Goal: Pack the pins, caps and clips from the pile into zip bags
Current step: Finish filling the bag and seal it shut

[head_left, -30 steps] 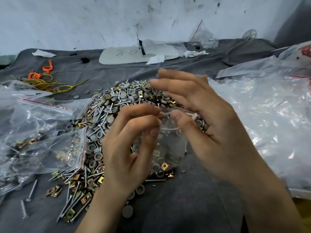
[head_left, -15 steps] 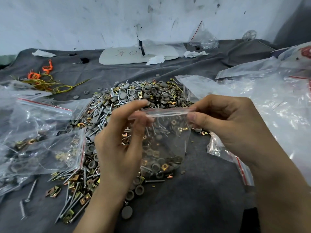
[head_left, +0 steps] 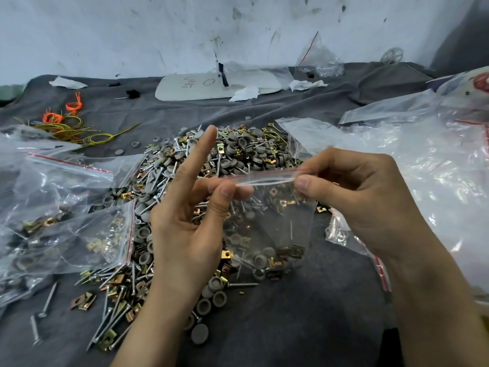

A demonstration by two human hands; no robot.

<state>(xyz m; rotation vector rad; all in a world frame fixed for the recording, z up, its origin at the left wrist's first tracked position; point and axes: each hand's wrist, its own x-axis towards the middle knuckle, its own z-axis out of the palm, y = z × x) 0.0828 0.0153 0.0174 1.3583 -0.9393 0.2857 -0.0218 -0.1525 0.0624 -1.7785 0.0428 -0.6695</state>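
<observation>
Both hands hold one zip bag (head_left: 267,226) up over the near edge of the pile (head_left: 232,154), its seal strip stretched sideways between them: left hand (head_left: 185,234) pinching one end, forefinger sticking up free, right hand (head_left: 357,202) with fingers (head_left: 312,185) curled tight on the other.

One pile (head_left: 238,154) of pins, caps and clips, too many to count. One zip bag (head_left: 275,221) held over the pile. Left of the pile: at least two filled bags (head_left: 100,234), two stray pins (head_left: 49,300). Behind it: one white board (head_left: 190,87), three paper scraps (head_left: 67,82), two orange ties (head_left: 53,118).
</observation>
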